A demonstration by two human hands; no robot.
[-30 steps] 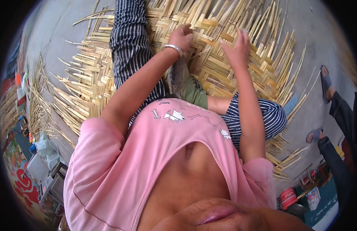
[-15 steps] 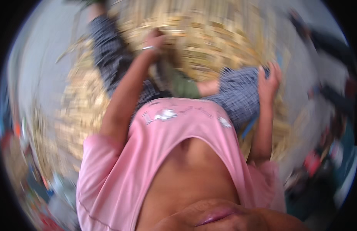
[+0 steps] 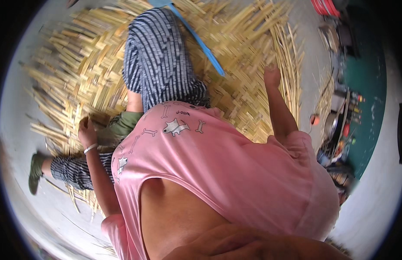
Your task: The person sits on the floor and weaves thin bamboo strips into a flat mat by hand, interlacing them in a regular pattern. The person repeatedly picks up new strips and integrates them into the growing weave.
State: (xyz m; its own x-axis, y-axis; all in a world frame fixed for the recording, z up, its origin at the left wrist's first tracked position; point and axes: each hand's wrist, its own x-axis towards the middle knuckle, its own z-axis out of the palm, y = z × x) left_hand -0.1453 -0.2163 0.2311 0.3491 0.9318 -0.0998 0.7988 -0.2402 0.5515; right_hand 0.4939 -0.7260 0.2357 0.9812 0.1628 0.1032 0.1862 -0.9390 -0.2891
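I sit on a large, partly woven mat (image 3: 235,93) of flat yellowish strips, bamboo-like, with loose ends fanning out at its edges. My left hand (image 3: 87,131), a pale bracelet at its wrist, is low over the strips at the left, beside my green shoe. Its fingers are curled together; whatever is in them is too small to make out. Out to the right, my right hand (image 3: 272,77) is closed above the woven part, near the long loose strips (image 3: 290,65). Its fingertips are partly hidden. A blue fly swatter (image 3: 201,43) lies on the mat beyond my bent knee.
My legs in striped trousers (image 3: 160,52) cover part of the mat. Along the right stand pots, bottles and small goods (image 3: 339,125) against a green wall panel (image 3: 368,95). A red container (image 3: 324,8) is at the far right. Grey floor (image 3: 23,108) surrounds the mat.
My view and body have turned, and the picture is sharper. My right hand has left my knee for the mat's right side. My left hand now shows farther left, beside my shoe.
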